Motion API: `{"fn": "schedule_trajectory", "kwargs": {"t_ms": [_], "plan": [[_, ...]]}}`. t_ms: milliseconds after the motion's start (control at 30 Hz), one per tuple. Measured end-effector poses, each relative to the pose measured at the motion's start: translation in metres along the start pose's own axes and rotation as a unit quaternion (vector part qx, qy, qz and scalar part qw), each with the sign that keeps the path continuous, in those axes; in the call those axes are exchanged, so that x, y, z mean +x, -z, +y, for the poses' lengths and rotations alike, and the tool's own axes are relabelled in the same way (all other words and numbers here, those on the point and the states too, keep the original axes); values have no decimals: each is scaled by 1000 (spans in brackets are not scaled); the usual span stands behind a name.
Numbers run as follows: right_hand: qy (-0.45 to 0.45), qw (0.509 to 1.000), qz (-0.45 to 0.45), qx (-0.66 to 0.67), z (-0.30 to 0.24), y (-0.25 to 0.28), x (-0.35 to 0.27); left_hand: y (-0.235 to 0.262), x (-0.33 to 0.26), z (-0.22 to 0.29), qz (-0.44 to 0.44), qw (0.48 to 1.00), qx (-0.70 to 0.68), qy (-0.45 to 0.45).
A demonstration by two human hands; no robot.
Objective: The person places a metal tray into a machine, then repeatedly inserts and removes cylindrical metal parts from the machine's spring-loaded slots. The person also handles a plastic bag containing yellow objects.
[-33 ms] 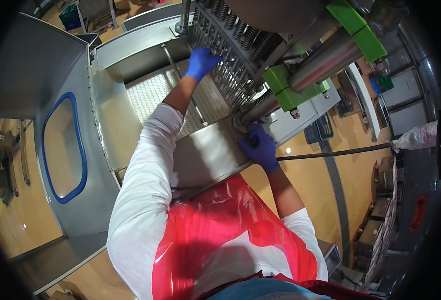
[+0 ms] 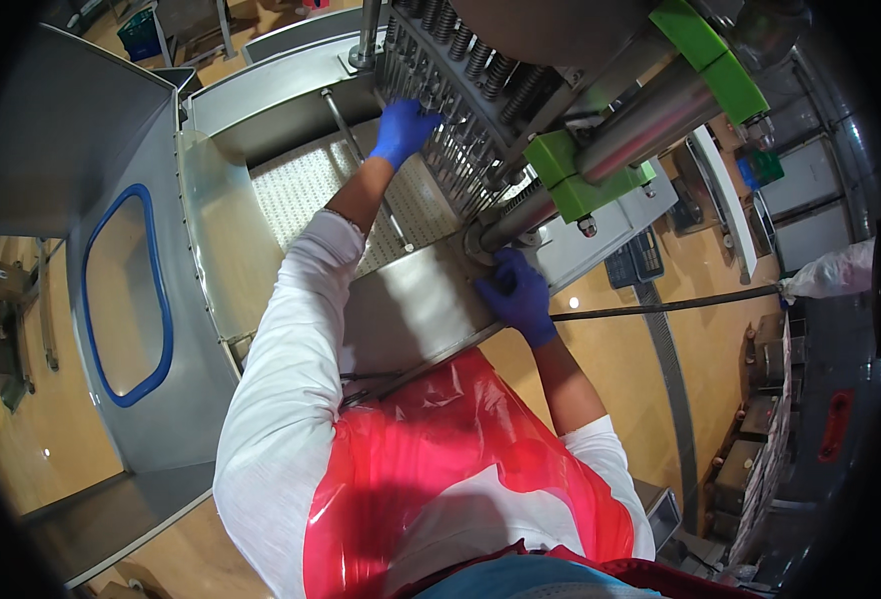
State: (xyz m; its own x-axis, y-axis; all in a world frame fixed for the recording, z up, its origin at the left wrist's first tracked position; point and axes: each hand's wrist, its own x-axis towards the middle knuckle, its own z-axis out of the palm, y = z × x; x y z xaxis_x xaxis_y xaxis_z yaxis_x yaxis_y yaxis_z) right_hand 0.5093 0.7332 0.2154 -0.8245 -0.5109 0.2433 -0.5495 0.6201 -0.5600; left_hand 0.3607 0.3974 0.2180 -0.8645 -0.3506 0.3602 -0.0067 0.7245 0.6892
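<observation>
Across the middle, in front of the person, a steel machine frame (image 2: 411, 304) surrounds a white perforated bed (image 2: 291, 205), with a bank of slim metal rods (image 2: 455, 165) along the bed's right side. At these rods is the left hand (image 2: 404, 132), fingers curled, and I cannot tell whether it grips any; the right hand (image 2: 520, 297), half open with its thumb set apart, rests at the frame's near right corner, its hold on anything likewise unclear.
</observation>
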Motion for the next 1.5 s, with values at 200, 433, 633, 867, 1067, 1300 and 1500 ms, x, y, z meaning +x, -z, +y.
{"fn": "schedule_trajectory", "kwargs": {"t_ms": [200, 433, 633, 867, 1067, 1300, 1500], "plan": [[5, 1000, 9, -5, -3, 1, 0, -6, -6, -8, 18, 997, -77, 7], [-6, 1000, -4, 2, -6, 0, 5, -35, 5, -47, -21, 1000, -1, -19], [68, 997, 28, -3, 2, -5, 3, -32, -2, -38, -22, 976, -216, -11], [30, 999, 13, -3, 3, -3, 0, -20, 3, -16, -48, 991, -126, -21], [49, 999, 21, 10, 3, -5, 3, -28, 9, -34, -31, 992, -95, -76], [39, 999, 14, -17, 4, -4, 2, -39, -15, -18, 85, 964, -249, -39], [25, 999, 6, -22, 4, -5, 3, -41, -7, -21, 46, 974, -202, -95]]}}
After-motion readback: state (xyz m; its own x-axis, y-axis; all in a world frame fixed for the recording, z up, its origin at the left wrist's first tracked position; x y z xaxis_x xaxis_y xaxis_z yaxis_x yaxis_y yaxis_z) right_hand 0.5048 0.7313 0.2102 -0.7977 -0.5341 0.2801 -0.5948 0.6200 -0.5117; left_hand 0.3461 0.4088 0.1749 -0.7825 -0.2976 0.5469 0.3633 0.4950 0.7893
